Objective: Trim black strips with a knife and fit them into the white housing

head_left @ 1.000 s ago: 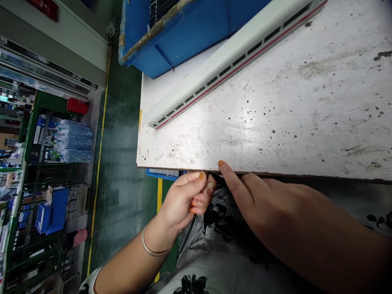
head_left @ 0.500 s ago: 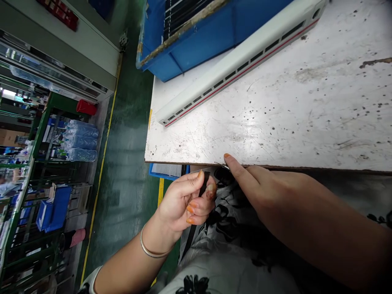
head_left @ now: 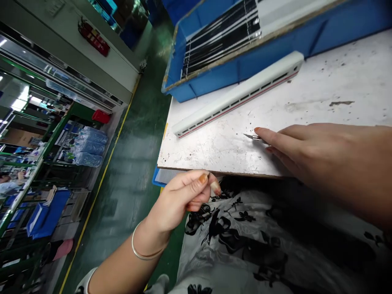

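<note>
My right hand [head_left: 303, 147] lies over the worn white table [head_left: 321, 94] with its fingers closed on a small metal blade [head_left: 251, 136], whose tip points left. My left hand [head_left: 183, 200] hovers just below the table's front edge, thumb and forefinger pinched together; what they hold, if anything, is too small to name. A long white toy train car with a red stripe [head_left: 239, 96] lies diagonally on the table, beyond both hands.
A blue crate [head_left: 214, 77] with black and white strips stands at the table's back edge. Left of the table runs a green floor aisle [head_left: 131, 139] with yellow lines and shelves with water bottles [head_left: 88, 147]. Black-and-white patterned cloth [head_left: 245, 241] covers my lap.
My right hand rose from under the table edge onto the tabletop and moved right with the blade. My left hand stayed pinched below the edge. The view tilted up.
</note>
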### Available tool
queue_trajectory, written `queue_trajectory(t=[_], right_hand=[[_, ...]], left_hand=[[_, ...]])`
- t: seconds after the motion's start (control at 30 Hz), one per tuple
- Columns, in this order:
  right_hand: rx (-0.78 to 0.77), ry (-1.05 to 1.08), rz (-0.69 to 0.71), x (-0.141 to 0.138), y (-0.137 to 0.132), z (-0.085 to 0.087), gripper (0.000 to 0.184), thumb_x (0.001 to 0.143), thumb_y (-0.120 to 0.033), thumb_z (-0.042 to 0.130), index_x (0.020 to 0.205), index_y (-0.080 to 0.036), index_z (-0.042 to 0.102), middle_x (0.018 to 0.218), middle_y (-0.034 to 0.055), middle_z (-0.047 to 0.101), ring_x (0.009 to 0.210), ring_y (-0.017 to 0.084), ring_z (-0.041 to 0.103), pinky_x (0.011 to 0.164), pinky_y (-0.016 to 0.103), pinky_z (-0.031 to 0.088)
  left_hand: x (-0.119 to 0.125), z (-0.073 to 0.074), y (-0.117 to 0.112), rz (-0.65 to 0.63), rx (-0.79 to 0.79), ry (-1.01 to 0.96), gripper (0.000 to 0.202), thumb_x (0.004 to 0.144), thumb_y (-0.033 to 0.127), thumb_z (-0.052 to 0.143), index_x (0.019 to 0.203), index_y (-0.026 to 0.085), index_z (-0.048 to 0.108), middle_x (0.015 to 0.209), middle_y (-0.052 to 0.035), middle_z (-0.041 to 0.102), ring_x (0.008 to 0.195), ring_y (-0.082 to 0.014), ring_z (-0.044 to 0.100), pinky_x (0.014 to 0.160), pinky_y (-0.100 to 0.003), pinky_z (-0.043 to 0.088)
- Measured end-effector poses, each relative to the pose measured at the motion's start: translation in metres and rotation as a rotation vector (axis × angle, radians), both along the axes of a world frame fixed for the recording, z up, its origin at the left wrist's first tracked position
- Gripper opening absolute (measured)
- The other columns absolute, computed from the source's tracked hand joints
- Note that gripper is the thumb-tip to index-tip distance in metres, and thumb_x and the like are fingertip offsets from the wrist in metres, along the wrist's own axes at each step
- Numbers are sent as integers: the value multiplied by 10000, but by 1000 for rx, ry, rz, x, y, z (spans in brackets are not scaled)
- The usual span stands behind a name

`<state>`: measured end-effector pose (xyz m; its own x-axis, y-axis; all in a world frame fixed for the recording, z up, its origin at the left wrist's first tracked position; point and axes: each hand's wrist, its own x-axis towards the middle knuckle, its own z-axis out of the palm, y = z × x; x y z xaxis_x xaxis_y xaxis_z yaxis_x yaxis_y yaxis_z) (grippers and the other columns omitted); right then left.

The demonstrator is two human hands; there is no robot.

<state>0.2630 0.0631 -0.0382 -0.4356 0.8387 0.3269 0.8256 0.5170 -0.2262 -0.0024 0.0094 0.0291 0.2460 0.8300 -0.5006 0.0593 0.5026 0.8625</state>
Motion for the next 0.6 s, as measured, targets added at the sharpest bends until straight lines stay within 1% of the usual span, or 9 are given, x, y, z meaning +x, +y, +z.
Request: queue_trajectory(t=[0.1, 0.17, 0.23, 0.3, 0.33, 0.4, 0.47, 0.53, 0.6], right_hand=[[154, -225, -8, 1, 13, 0, 403, 1009, -217, 333, 1297, -217, 615, 879, 82, 608, 715, 202, 479, 487, 312, 111], [180, -191, -30, 2, 18, -1, 367, 1022, -236, 352, 1254, -185, 632, 952, 106, 625, 834, 246, 535, 487, 301, 177], [219, -103, -53, 2, 20, -1, 325, 1021, -269, 426, 1234, -141, 636, 1017, 126, 638, 914, 277, 562, 520, 303, 293], [277, -24, -49, 3, 18, 3, 313, 1006, -268, 498, 1241, -112, 633, 1072, 135, 642, 970, 282, 581, 645, 336, 440], [298, 23, -37, 2, 16, 6, 311, 998, -260, 522, 1248, -109, 629, 1091, 134, 644, 999, 278, 586, 727, 359, 484], [308, 136, -5, -1, 9, 16, 301, 988, -220, 544, 1261, -119, 617, 1110, 122, 650, 1050, 262, 594, 847, 384, 513], [290, 239, 20, -5, 0, 28, 241, 986, -170, 532, 1206, -149, 631, 1093, 97, 669, 1053, 231, 614, 887, 372, 521], [227, 388, 40, -11, -9, 39, 155, 980, -141, 531, 1064, -187, 652, 1025, 62, 691, 1002, 204, 641, 868, 348, 529], [133, 531, 35, -16, -16, 48, 121, 969, -142, 547, 945, -213, 642, 944, 29, 693, 923, 188, 655, 793, 318, 534]], left_hand=[[3, 18, 5, -62, 322, 316, 290, 983, 363, 536, 926, 147, 721, 669, -20, 539, 601, -122, 466, 567, -226, 365], [6, 29, 9, -111, 567, 533, 233, 986, 292, 533, 996, 168, 731, 877, -70, 679, 815, -178, 603, 738, -254, 434], [9, 38, 13, -183, 787, 705, 238, 991, 216, 508, 1097, 177, 717, 1026, -86, 710, 951, -204, 630, 841, -275, 434], [12, 46, 16, -254, 927, 818, 285, 997, 176, 474, 1182, 166, 690, 1049, -98, 710, 945, -205, 637, 836, -284, 436], [14, 50, 18, -273, 967, 849, 298, 999, 174, 465, 1202, 161, 683, 1038, -101, 708, 922, -202, 638, 815, -284, 439], [19, 56, 20, -260, 994, 848, 300, 1004, 199, 469, 1209, 164, 685, 1016, -98, 706, 875, -192, 645, 778, -275, 449], [25, 62, 22, -212, 947, 769, 286, 1005, 251, 488, 1181, 183, 703, 974, -78, 703, 762, -162, 648, 709, -255, 466], [31, 68, 24, -168, 826, 640, 284, 1006, 306, 495, 1153, 205, 716, 854, -37, 673, 613, -122, 619, 608, -232, 467], [36, 72, 25, -137, 667, 472, 296, 1003, 353, 498, 1165, 226, 711, 729, 6, 589, 520, -102, 582, 524, -214, 459]])
